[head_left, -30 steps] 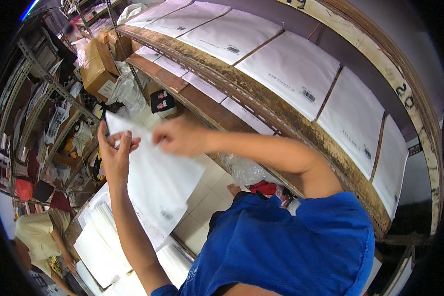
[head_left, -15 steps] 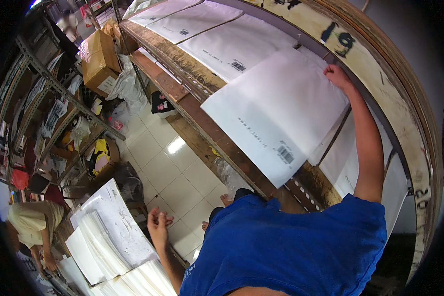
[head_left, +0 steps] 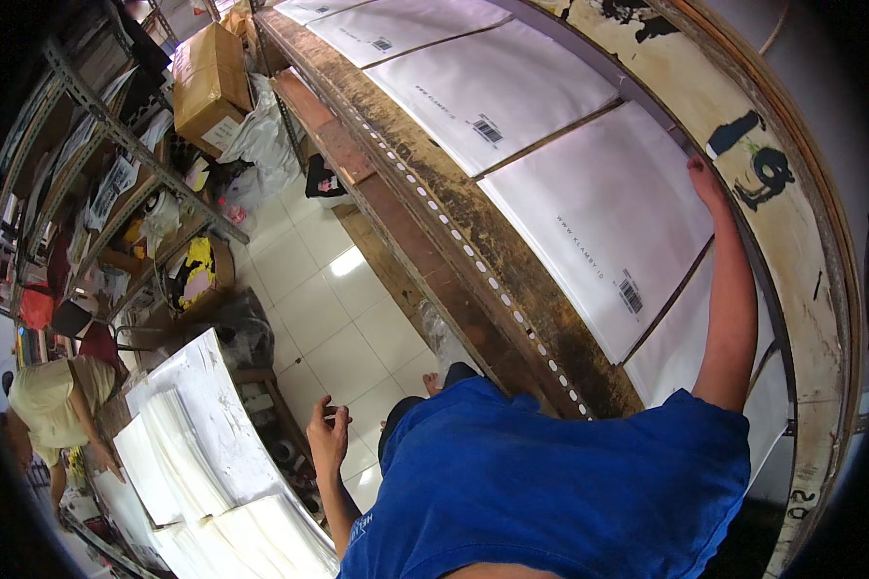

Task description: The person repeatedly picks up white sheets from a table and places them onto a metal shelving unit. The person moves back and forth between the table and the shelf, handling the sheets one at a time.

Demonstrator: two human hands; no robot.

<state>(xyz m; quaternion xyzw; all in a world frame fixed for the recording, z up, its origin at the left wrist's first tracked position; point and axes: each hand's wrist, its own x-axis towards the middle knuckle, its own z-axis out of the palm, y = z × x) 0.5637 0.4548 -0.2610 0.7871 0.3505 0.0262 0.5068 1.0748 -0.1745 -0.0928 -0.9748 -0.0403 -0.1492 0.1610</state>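
Note:
A white printed sheet with a barcode lies flat on the long brown bench, between dark divider lines. At its far right corner is my right hand, fingers curled in on the sheet's edge. My right forearm reaches over the neighbouring white sheet. Beyond the first sheet lies another white sheet with the same kind of print. My left hand hangs over the floor at my left side, holding nothing, with its fingers loosely bent and apart.
A worn cream board with dark painted marks edges the bench's far side. On my left, stacks of white sheets rest on a table, where another person bends over. Metal shelving and a cardboard box stand farther off.
The white printed sheet, which was raised and jutting over the bench's near edge, now lies flat in line with the others. My right hand has moved slightly right and nearer.

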